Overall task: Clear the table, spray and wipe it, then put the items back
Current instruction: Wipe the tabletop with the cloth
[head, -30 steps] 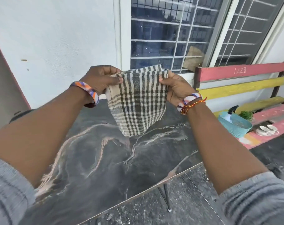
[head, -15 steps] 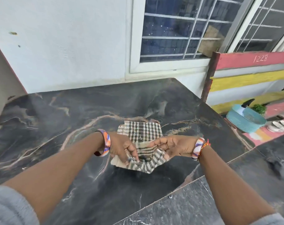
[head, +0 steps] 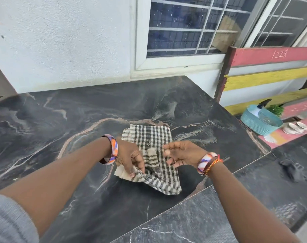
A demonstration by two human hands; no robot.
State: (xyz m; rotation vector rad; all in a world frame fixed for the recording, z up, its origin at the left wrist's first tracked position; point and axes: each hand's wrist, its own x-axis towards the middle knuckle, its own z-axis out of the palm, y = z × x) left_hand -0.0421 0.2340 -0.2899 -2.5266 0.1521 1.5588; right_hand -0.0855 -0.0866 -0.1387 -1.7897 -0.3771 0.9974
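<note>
Lying on the table [head: 61, 120], the cloth [head: 149, 139] seems pinched by the left hand [head: 130, 156].

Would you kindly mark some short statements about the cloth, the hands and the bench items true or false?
1. The checked cloth lies on the dark table. True.
2. The left hand pinches the cloth's near edge. True.
3. The right hand is a closed fist. False: its fingers are spread open.
4. The blue basket sits on the table. False: it is on the coloured bench.
5. The spray bottle is in the basket. True.
</note>
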